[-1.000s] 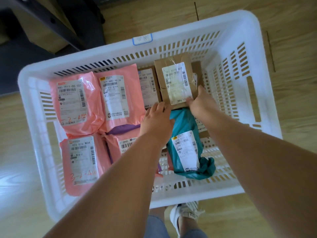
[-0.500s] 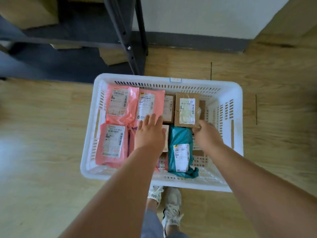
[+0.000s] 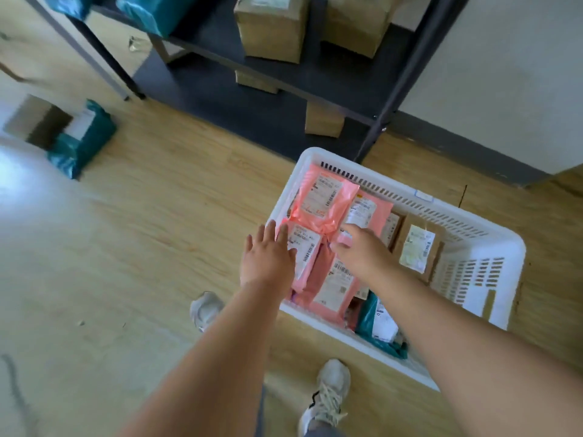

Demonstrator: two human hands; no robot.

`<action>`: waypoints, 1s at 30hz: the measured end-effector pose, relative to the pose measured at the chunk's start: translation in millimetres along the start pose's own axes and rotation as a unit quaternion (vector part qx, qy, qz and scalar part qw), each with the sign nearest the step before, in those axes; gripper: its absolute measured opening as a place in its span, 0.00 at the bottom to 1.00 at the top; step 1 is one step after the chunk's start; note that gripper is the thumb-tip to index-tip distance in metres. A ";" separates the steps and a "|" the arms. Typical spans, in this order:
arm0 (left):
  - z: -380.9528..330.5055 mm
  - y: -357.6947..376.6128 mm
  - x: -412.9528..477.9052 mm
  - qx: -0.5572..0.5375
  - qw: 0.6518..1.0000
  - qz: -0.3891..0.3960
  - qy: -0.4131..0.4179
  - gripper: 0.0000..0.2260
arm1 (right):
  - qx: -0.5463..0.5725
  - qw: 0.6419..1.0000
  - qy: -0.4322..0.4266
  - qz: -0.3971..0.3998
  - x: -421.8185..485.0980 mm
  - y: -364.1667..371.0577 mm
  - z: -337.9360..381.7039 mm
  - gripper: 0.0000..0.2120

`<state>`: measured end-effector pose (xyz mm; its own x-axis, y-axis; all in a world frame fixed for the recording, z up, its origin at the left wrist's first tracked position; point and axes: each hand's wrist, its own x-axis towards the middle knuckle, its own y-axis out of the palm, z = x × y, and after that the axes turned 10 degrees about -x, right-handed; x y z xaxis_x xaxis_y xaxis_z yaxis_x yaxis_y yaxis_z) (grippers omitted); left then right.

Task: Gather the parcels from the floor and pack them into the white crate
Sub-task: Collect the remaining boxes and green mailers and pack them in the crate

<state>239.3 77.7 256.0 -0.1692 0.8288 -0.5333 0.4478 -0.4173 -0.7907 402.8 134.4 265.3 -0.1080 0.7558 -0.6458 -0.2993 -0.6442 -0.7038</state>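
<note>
Pale wood-look floor (image 3: 142, 247) runs up to a light wall (image 3: 504, 74) with a dark skirting. A dark metal rack (image 3: 315, 77) against it carries brown cardboard boxes (image 3: 271, 26).

The white crate (image 3: 460, 217) sits on the floor just in front of the rack's post, its long axis running from upper left to lower right in the view. Inside lie pink parcels (image 3: 321, 200) at the left end, a brown parcel (image 3: 419, 250) label-up toward the right, and a teal bag (image 3: 378, 320) at the near rim.

Well apart, at far left, a loose teal parcel (image 3: 79, 143) lies on the floor beside a blurred brown box (image 3: 34, 121).

The left hand (image 3: 268, 263) hovers with spread fingers over the crate's left end, grasping nothing. The right hand (image 3: 362, 250) is over the pink parcels, fingers relaxed and pointing left, holding nothing.
</note>
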 end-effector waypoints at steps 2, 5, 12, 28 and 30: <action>31.1 -14.7 1.7 -0.021 1.000 -0.006 -0.019 0.25 | -0.004 1.000 -0.023 0.010 1.9 8.3 33.7 0.24; 86.8 -44.4 7.2 -0.044 0.998 -0.015 -0.045 0.25 | -0.010 0.999 -0.035 0.019 12.1 23.8 95.1 0.24; 242.0 -126.2 22.4 -0.070 0.994 -0.020 -0.083 0.26 | -0.066 0.997 -0.002 0.039 35.8 65.4 256.4 0.28; 519.4 -283.9 60.0 -0.189 0.949 -0.088 -0.236 0.25 | -0.115 0.981 -0.130 0.089 98.4 143.8 610.9 0.27; 546.3 -301.7 76.0 -0.194 0.947 -0.084 -0.242 0.24 | -0.130 0.978 -0.126 0.102 116.3 149.4 639.5 0.26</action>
<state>-388.3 63.0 289.8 -0.6073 0.5634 -0.5602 0.6522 -0.0492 -0.7565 -260.7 201.2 274.2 -0.3796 0.5922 -0.7108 0.0006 -0.7681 -0.6403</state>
